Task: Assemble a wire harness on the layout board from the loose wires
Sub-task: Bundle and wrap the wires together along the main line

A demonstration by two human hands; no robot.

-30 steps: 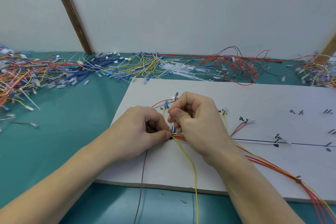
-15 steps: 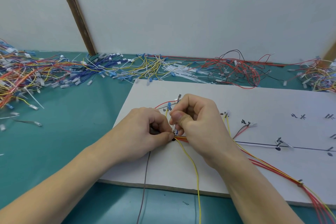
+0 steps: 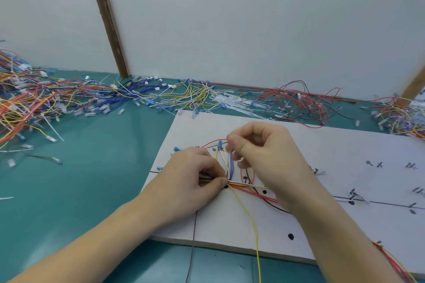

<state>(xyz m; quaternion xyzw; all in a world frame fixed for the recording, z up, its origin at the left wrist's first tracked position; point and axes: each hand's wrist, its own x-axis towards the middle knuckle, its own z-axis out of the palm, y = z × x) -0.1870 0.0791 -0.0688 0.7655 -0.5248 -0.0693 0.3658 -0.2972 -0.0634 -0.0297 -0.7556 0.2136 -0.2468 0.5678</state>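
Wire bundle point(image 3: 243, 185) pinched to the layout board point(image 3: 322, 145) by left hand point(image 3: 195, 181); blue and white wires point(image 3: 230, 163) pinched by right hand point(image 3: 264, 154).

1 layout board point(image 3: 299, 149); 2 hands, left hand point(image 3: 195, 181) and right hand point(image 3: 264, 156); loose wires point(image 3: 69, 101) too many to count.

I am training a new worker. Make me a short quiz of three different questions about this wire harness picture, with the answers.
1. True or false: the left hand pinches the bundle of thin coloured wires against the white rectangular layout board.
2. Which colour is the long wire hanging over the board's near edge? A) green B) yellow C) purple
3. Fill in: the right hand is raised over the board and holds thin ____.

Key: 1 true; 2 B; 3 wires.
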